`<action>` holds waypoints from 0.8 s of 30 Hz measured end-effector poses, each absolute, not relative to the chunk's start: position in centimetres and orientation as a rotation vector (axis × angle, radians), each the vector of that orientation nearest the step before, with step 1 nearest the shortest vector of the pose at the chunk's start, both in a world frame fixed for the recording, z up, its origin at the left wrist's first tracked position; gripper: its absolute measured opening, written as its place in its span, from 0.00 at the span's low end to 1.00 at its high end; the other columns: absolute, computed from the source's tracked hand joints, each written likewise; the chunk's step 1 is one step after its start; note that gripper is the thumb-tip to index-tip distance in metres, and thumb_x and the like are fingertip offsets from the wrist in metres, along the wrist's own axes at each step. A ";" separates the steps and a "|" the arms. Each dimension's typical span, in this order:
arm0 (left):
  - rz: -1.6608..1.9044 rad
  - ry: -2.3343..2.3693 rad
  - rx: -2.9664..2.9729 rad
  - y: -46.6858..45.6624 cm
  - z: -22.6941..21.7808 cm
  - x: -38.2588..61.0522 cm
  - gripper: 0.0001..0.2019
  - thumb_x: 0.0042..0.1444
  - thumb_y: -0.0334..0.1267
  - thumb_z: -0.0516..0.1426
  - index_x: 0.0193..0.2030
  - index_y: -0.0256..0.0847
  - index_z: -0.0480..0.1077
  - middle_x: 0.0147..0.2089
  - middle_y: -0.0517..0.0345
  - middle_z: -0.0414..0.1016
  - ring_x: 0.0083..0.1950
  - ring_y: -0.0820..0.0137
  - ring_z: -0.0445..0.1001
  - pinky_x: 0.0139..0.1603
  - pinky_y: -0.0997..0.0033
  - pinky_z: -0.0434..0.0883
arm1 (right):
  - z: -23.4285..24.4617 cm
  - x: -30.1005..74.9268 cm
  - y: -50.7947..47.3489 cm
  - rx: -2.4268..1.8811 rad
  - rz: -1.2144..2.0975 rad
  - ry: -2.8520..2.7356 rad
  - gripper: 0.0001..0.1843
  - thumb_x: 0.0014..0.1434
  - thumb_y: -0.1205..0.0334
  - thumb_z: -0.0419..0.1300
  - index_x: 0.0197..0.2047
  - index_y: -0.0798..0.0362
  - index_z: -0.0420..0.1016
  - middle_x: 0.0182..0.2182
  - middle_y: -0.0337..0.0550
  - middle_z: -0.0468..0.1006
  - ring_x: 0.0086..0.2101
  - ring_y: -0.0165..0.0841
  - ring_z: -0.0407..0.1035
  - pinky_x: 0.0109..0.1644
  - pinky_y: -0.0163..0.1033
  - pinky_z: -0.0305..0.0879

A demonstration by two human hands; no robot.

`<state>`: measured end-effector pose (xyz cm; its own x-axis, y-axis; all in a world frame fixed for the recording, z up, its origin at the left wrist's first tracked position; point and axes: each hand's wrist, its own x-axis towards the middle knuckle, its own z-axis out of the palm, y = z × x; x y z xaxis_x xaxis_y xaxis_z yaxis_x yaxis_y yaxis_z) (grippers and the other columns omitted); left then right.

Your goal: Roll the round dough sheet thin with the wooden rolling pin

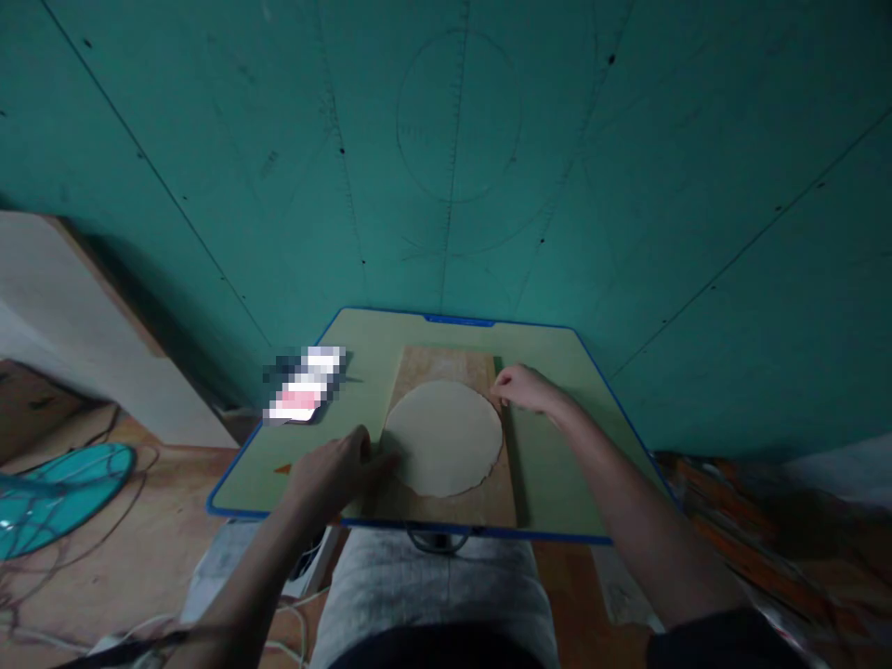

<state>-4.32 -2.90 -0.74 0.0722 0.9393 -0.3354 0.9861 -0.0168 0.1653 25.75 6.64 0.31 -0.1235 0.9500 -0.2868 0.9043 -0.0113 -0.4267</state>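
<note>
A flat round sheet of pale dough [443, 437] lies on a wooden board [498, 497], which rests on a small green table with a blue rim [557, 327]. My left hand [334, 469] sits at the dough's near left edge, fingers curled and touching the edge. My right hand [524, 386] is at the dough's far right edge, fingers bent down onto the board beside it. Whether either hand pinches the dough edge is not clear in the dim light.
A blurred-out flat object [305, 384] lies on the table's far left. A teal wall [452, 149] rises right behind the table. A teal fan [48, 497] stands on the wooden floor at left; cables [293, 613] trail near my lap.
</note>
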 end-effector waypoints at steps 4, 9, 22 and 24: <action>-0.151 1.884 2.010 -2.6 -1.0 -4.1 0.23 0.60 0.61 0.49 0.42 0.42 0.67 0.38 0.48 0.79 0.37 0.56 0.78 0.30 0.67 0.60 | 0.6 23.1 7.3 -1.913 0.607 -2.206 0.09 0.62 0.65 0.58 0.42 0.52 0.80 0.43 0.46 0.83 0.40 0.32 0.74 0.39 0.32 0.61; -0.152 1.901 1.964 -2.6 -1.1 -4.0 0.22 0.60 0.61 0.49 0.36 0.43 0.67 0.36 0.50 0.79 0.36 0.57 0.77 0.28 0.67 0.57 | 0.6 19.3 8.0 -1.820 0.515 -2.351 0.07 0.62 0.64 0.59 0.38 0.52 0.79 0.45 0.48 0.82 0.47 0.36 0.73 0.46 0.35 0.61; -0.165 1.853 2.023 -3.2 -0.7 -4.1 0.22 0.58 0.62 0.53 0.39 0.43 0.69 0.36 0.50 0.79 0.37 0.57 0.78 0.32 0.67 0.63 | 0.9 19.4 9.4 -1.984 0.751 -2.362 0.08 0.57 0.59 0.63 0.32 0.53 0.80 0.31 0.41 0.81 0.31 0.31 0.73 0.29 0.33 0.57; -0.178 1.895 2.032 -2.6 -0.5 -4.4 0.22 0.58 0.60 0.53 0.41 0.43 0.69 0.37 0.48 0.80 0.38 0.55 0.79 0.32 0.66 0.64 | 1.1 20.3 9.0 -1.997 0.804 -2.352 0.09 0.57 0.60 0.62 0.29 0.54 0.79 0.27 0.39 0.79 0.28 0.30 0.71 0.28 0.32 0.56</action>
<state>-4.37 -2.59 -0.51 0.0944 0.9397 -0.3287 0.9845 -0.0392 0.1709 20.34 9.03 1.07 -0.2148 0.9118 -0.3500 0.9352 0.0888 -0.3428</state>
